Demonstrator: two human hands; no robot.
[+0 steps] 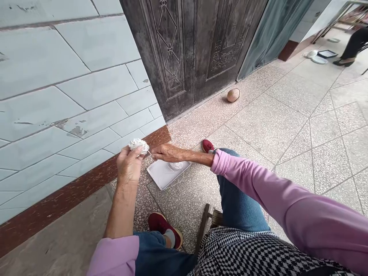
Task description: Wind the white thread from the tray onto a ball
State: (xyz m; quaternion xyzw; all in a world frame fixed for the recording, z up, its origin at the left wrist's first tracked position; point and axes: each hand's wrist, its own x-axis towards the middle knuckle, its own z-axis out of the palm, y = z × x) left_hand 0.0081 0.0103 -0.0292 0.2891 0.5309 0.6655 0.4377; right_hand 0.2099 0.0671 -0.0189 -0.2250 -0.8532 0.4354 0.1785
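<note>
My left hand (128, 165) is closed around a bundled white piece (138, 145) with a ruffled, cord-like surface, held up in front of the tiled wall. Just to its right, my right hand (169, 153) is closed in a pinch. A short thin white strand (149, 152) runs between the bundle and those fingertips; its exact kind is too small to tell. Below my right hand a pale shallow tray (161, 177) lies on the floor. In it sits a roll of white string (176, 165), partly hidden by my hand, with loose strands trailing over the tray.
A tiled wall (86, 92) stands close on the left, beside a dark carved door (189, 50). A round brownish ball (233, 95) rests on the speckled floor near the door. At the far right are another person's leg (352, 48) and a dark-framed flat tray (327, 54).
</note>
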